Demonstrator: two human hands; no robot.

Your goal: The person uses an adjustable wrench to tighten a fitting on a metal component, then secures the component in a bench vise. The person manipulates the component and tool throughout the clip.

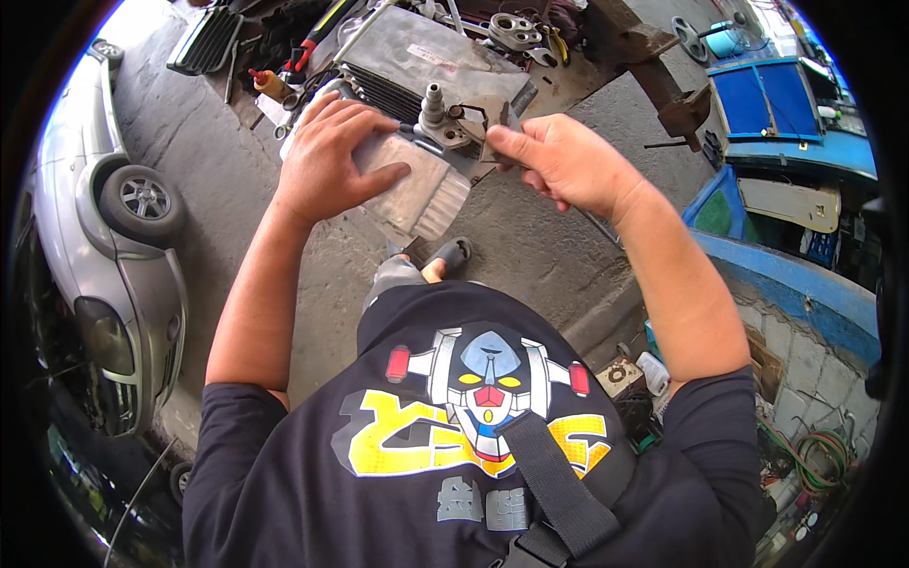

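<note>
My left hand [336,161] grips a pale, flat, ribbed piece [421,194] at the near edge of the cluttered work surface, fingers curled over its far side and thumb lying on top. My right hand [559,166] is closed on a grey metal plate [498,121], thumb pressed against its face. Between my hands stands a metal fitting [436,114] with an upright stepped stem, beside a dark hose. Behind them lies a grey finned radiator-like unit [445,52] with a label on it.
Red-handled tool [308,52], orange bottle [268,85], pliers [559,43] and assorted parts crowd the surface. A rusty vise-like fixture [682,109] stands at right, near blue panels [767,99] and a blue ledge [786,284]. A silver car [104,284] is at left. Coiled hoses [819,459] lie lower right.
</note>
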